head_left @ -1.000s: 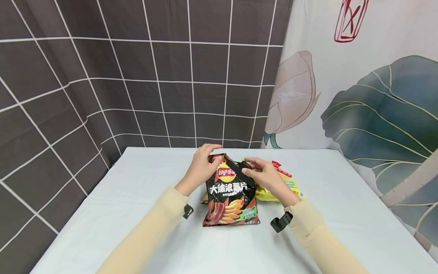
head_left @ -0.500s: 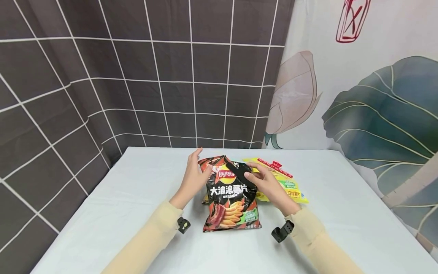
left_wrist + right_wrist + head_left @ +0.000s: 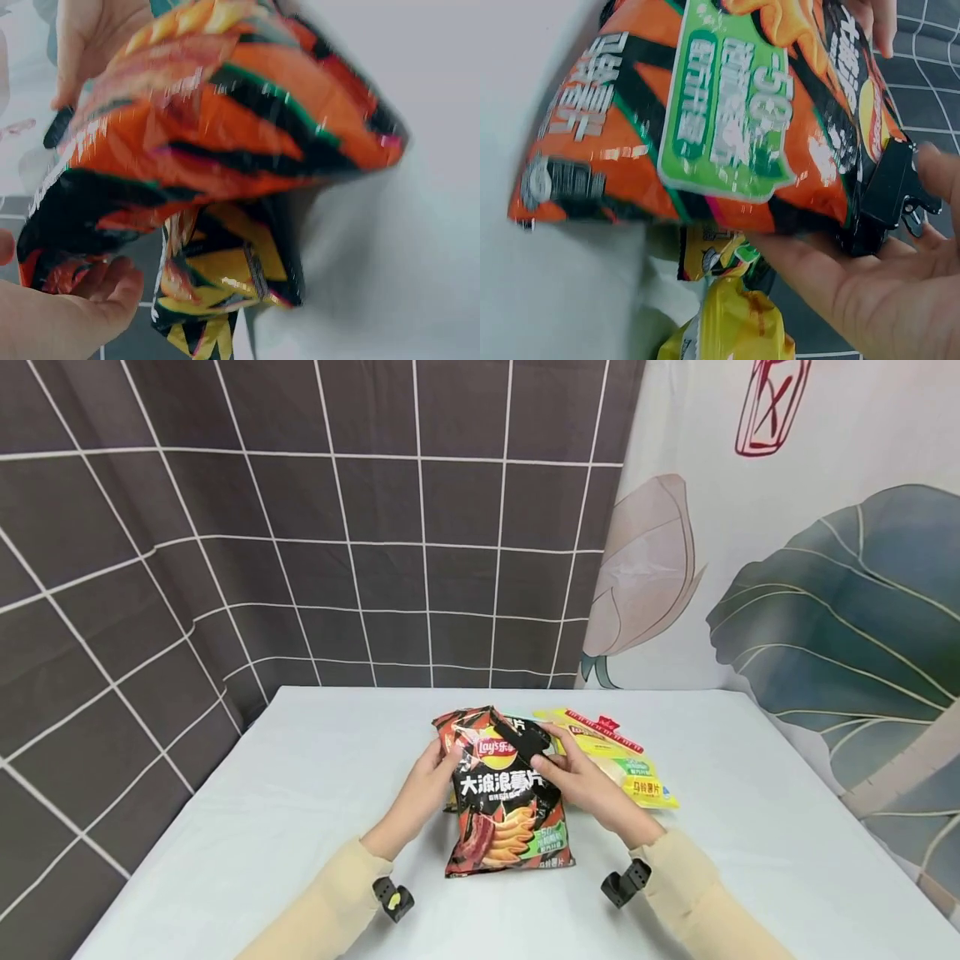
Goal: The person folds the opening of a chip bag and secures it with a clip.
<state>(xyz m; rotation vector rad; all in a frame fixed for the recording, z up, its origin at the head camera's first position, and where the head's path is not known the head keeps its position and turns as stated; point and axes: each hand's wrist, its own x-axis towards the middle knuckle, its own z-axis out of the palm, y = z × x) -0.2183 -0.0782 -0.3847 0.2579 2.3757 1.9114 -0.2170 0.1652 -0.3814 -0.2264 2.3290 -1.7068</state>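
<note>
A black and orange bag of potato chips [image 3: 502, 827] is tilted up toward me in the head view. Across its folded upper right corner runs a black sealing clip [image 3: 885, 187], set at a slant. My left hand [image 3: 420, 789] grips the bag's upper left edge, thumb in front; its fingers [image 3: 116, 289] curl behind in the left wrist view. At the clip's right end, my right hand [image 3: 588, 781] pinches, with the thumb in front and fingers [image 3: 802, 277] behind the bag. Part of the clip's end is hidden by that thumb in the head view.
Behind on the right lies a yellow chip bag [image 3: 648, 785] with a red sealing clip [image 3: 603, 729] along its top. Another yellow and black packet [image 3: 225, 270] is mostly hidden behind the held bag. A white cloth covers the table [image 3: 300, 827]; dark checked fabric [image 3: 375, 568] hangs behind.
My left hand has come down from the bag's top to its left edge and closed on it. The right hand has shifted slightly down. The bag has dropped a little toward me.
</note>
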